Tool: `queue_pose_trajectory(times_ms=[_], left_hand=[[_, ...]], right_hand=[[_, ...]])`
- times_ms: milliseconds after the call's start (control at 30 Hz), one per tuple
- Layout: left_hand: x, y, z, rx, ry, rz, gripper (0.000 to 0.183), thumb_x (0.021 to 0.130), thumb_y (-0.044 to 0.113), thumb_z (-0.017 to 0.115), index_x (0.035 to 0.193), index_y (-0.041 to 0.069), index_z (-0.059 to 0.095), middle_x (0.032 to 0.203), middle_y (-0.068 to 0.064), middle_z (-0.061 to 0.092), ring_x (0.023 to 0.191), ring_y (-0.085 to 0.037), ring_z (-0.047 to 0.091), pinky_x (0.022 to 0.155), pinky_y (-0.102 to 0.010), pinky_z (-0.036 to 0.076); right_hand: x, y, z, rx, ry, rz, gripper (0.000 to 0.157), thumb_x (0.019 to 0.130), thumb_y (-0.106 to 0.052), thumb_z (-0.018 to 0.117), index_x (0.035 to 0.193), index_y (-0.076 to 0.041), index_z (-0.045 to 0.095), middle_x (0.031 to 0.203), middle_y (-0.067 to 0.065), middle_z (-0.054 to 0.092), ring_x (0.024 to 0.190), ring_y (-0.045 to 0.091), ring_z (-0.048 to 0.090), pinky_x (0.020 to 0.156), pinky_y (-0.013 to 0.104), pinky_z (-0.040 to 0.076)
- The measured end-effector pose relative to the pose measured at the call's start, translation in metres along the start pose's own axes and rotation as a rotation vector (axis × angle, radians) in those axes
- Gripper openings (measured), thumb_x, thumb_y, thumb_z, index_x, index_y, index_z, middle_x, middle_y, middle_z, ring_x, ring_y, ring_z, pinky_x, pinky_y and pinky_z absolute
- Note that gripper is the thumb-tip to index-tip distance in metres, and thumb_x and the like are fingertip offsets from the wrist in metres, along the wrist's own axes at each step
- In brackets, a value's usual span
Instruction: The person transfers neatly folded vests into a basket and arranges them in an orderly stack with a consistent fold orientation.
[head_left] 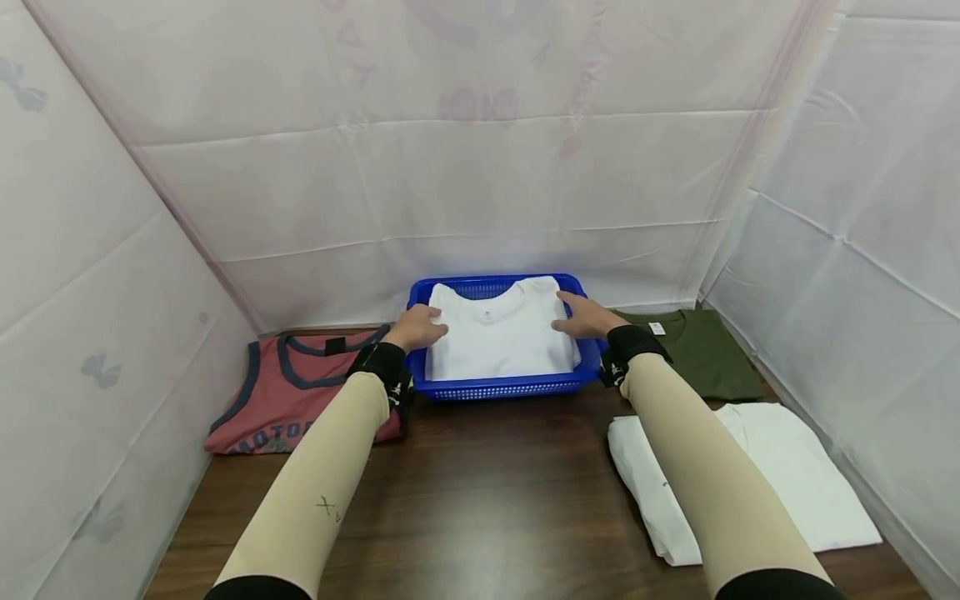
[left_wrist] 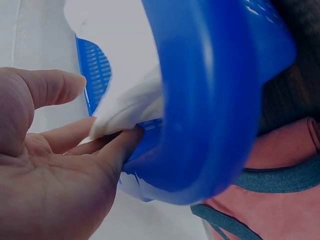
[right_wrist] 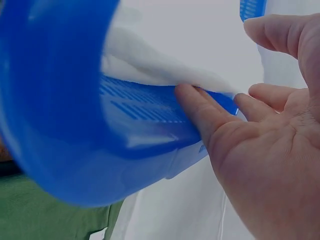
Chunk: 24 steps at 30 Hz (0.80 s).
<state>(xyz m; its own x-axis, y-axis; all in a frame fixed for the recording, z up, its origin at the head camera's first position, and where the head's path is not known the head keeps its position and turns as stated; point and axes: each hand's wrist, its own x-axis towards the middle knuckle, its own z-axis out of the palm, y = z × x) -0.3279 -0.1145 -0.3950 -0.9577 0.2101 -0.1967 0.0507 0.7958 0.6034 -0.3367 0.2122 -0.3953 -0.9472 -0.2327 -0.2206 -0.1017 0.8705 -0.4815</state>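
A folded white T-shirt (head_left: 504, 337) lies in a blue plastic basket (head_left: 495, 388), its neckline toward the back. At the shirt's left edge is my left hand (head_left: 417, 327); in the left wrist view its fingers (left_wrist: 117, 147) reach over the basket rim and touch the cloth's underside, the thumb raised apart. On the opposite side my right hand (head_left: 587, 317) mirrors this. Its fingertips (right_wrist: 186, 92) meet the lower edge of the shirt inside the basket, with the thumb held away from them. Some fingertips are hidden beneath the fabric.
Left of the basket lies a folded red T-shirt (head_left: 288, 408) with dark trim. A folded green T-shirt (head_left: 712, 354) is at the right, and a folded white garment (head_left: 795, 479) lies nearer me. White sheeting (head_left: 465, 192) encloses the brown table (head_left: 480, 500) at back and sides.
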Motion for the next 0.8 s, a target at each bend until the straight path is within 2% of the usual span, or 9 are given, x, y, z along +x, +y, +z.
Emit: queue_pose_trajectory(times_ms=[33, 233, 267, 433, 633, 800], left_hand=[[0.006, -0.006, 0.001, 0.002, 0.01, 0.018, 0.056, 0.102, 0.023, 0.057, 0.15, -0.004, 0.048, 0.156, -0.024, 0.044, 0.145, -0.04, 0.039, 0.116, -0.051, 0.037], [0.008, -0.011, 0.003, -0.025, 0.018, 0.03, 0.055, 0.102, 0.021, 0.056, 0.148, -0.008, 0.048, 0.152, -0.025, 0.048, 0.143, -0.041, 0.043, 0.114, -0.05, 0.041], [0.001, -0.006, 0.002, -0.035, 0.009, 0.016, 0.054, 0.104, 0.02, 0.053, 0.149, -0.008, 0.046, 0.154, -0.025, 0.045, 0.145, -0.04, 0.04, 0.116, -0.05, 0.038], [-0.003, -0.006, 0.003, -0.052, -0.002, 0.027, 0.055, 0.105, 0.023, 0.051, 0.15, -0.009, 0.045, 0.157, -0.026, 0.041, 0.146, -0.041, 0.037, 0.116, -0.051, 0.037], [-0.006, -0.006, 0.002, -0.101, -0.02, 0.038, 0.055, 0.106, 0.023, 0.049, 0.152, -0.006, 0.042, 0.164, -0.025, 0.028, 0.153, -0.04, 0.023, 0.121, -0.052, 0.029], [-0.007, -0.008, 0.001, -0.148, -0.034, 0.062, 0.054, 0.107, 0.021, 0.048, 0.154, -0.006, 0.04, 0.163, -0.025, 0.03, 0.151, -0.039, 0.028, 0.119, -0.051, 0.032]], right_hand=[[-0.001, 0.0, 0.0, 0.003, 0.0, 0.007, 0.074, 0.105, -0.027, 0.058, 0.164, -0.005, 0.02, 0.165, 0.026, 0.023, 0.152, 0.045, 0.024, 0.12, 0.059, 0.025], [-0.003, 0.002, 0.001, -0.008, -0.003, -0.018, 0.068, 0.106, -0.026, 0.056, 0.162, -0.002, 0.026, 0.163, 0.028, 0.027, 0.15, 0.046, 0.028, 0.118, 0.059, 0.03], [-0.003, 0.003, 0.001, -0.011, -0.002, -0.025, 0.067, 0.106, -0.026, 0.056, 0.161, -0.001, 0.027, 0.163, 0.028, 0.028, 0.149, 0.046, 0.029, 0.118, 0.058, 0.031], [-0.006, 0.007, 0.0, -0.02, -0.012, -0.062, 0.062, 0.107, -0.024, 0.054, 0.157, 0.005, 0.033, 0.158, 0.03, 0.037, 0.145, 0.045, 0.037, 0.116, 0.056, 0.035], [-0.01, 0.009, -0.001, -0.011, -0.013, -0.07, 0.055, 0.108, -0.022, 0.051, 0.153, 0.008, 0.04, 0.155, 0.03, 0.042, 0.143, 0.044, 0.041, 0.114, 0.055, 0.039], [-0.011, 0.009, -0.001, 0.001, -0.018, -0.036, 0.053, 0.108, -0.024, 0.051, 0.152, 0.006, 0.043, 0.153, 0.028, 0.045, 0.141, 0.043, 0.044, 0.112, 0.055, 0.041]])
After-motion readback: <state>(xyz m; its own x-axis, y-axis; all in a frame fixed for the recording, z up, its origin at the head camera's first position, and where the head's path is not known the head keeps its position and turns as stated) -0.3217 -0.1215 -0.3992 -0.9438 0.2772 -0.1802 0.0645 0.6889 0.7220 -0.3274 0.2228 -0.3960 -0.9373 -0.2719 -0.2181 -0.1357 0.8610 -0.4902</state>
